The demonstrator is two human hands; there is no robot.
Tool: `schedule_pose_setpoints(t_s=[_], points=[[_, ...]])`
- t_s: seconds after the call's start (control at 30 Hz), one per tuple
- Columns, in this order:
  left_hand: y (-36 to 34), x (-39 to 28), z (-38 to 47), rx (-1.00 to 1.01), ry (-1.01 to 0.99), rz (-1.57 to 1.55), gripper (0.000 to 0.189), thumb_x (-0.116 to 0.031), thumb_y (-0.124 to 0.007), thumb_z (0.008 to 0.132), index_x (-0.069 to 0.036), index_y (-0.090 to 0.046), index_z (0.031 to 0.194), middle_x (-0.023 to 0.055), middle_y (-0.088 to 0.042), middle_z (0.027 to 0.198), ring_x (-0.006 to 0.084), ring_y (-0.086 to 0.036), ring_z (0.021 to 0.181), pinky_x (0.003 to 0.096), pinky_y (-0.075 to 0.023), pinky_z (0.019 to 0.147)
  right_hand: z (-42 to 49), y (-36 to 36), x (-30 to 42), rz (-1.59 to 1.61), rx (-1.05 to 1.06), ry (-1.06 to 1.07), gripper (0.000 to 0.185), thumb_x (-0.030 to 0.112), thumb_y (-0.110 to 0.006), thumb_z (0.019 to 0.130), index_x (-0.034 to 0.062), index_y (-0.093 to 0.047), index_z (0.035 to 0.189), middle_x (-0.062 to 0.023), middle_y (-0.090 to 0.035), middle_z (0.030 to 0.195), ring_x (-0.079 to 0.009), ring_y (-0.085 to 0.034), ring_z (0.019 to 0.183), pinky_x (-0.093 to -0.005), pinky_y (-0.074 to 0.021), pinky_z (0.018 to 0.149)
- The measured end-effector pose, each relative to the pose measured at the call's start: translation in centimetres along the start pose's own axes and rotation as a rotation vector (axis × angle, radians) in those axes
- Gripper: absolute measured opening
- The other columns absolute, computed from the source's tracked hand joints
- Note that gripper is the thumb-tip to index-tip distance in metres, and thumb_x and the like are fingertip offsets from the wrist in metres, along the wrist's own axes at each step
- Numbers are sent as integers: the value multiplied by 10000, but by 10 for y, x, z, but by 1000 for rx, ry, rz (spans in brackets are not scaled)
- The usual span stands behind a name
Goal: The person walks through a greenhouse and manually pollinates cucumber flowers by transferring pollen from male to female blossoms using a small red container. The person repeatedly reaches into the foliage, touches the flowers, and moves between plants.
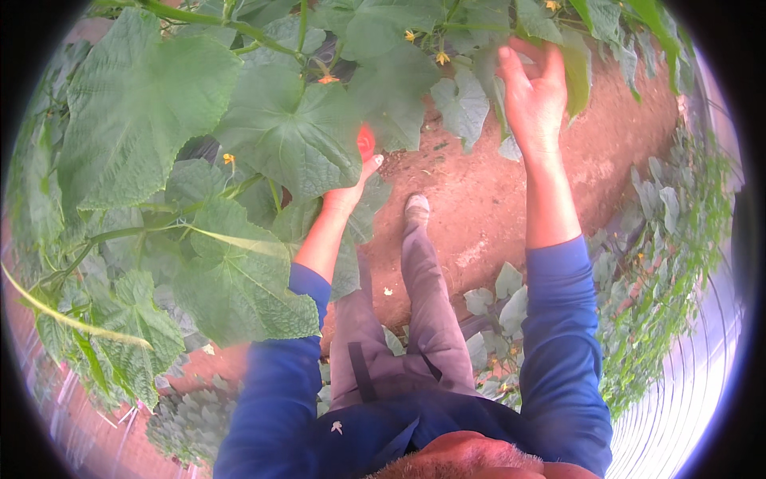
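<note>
My left hand (pixel 349 193) reaches in among the vine's broad leaves. A large green leaf (pixel 299 135) covers most of its fingers, while the thumb shows at the leaf's edge. Just above the thumb is a small bright red patch (pixel 365 142) that I cannot identify. My right hand (pixel 535 99) is raised at the upper right beside a yellow-green leaf (pixel 577 78). Its thumb points up and its fingers bend among the foliage, so what they touch is unclear. Yellow flowers (pixel 442 58) hang on the vine left of that hand.
A thick green stem (pixel 239 27) crosses the upper left. A pale yellow ribbon-like strip (pixel 239 240) lies across the leaves. Reddish bare soil (pixel 479 191) runs under my shoe (pixel 417 206). Another row of plants (pixel 664 287) lines the right, beside translucent ribbed sheeting (pixel 676 419).
</note>
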State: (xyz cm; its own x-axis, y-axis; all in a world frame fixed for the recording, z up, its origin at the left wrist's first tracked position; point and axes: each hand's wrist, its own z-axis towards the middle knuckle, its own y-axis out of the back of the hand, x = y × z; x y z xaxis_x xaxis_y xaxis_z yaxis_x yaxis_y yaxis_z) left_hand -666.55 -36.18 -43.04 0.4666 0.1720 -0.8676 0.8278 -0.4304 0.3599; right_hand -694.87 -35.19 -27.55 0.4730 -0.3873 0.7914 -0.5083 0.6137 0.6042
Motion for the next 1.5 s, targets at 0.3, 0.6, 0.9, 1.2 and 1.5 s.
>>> schedule_pose_setpoints(t_s=[0.3,0.6,0.9,1.2,1.5], points=[[-14,-7,-28,142,41,-50,659,-342,-911,773,-3,-627,1262,109,-682,1202,242,-639,1083,401,-501,983,-11,13,-31,146,-116,-159,573,238,-734,964,-58,-460,1371,-125,-720,1143,-152,-722,842,-273,-590,725],[-26,-61,-88,162,-76,24,761,-131,-955,670,-10,-578,1320,97,-579,1280,204,-591,1182,358,-498,1039,-113,50,-27,233,48,-116,341,106,-754,935,17,-668,1253,-67,-755,961,-88,-682,834,-259,-567,750],[-35,-104,-154,398,-129,55,790,-182,-957,650,-28,-581,1328,117,-525,1316,264,-542,1254,392,-455,1093,-227,133,-91,102,-58,-419,338,134,-735,933,37,-684,1252,-144,-757,1044,-180,-733,913,-322,-588,809],[-81,-153,-185,445,-149,81,780,-224,-963,644,-41,-591,1305,128,-544,1284,287,-534,1243,408,-444,1085,-267,206,-133,59,142,-553,332,152,-711,937,13,-689,1238,-175,-742,1150,-248,-737,1001,-354,-578,882],[-123,-235,-177,361,-103,-90,796,-176,-966,655,-30,-569,1330,84,-557,1309,222,-543,1261,370,-448,1096,-168,259,-134,140,103,-395,330,156,-707,929,14,-680,1226,-173,-738,1104,-270,-733,987,-364,-578,889]])
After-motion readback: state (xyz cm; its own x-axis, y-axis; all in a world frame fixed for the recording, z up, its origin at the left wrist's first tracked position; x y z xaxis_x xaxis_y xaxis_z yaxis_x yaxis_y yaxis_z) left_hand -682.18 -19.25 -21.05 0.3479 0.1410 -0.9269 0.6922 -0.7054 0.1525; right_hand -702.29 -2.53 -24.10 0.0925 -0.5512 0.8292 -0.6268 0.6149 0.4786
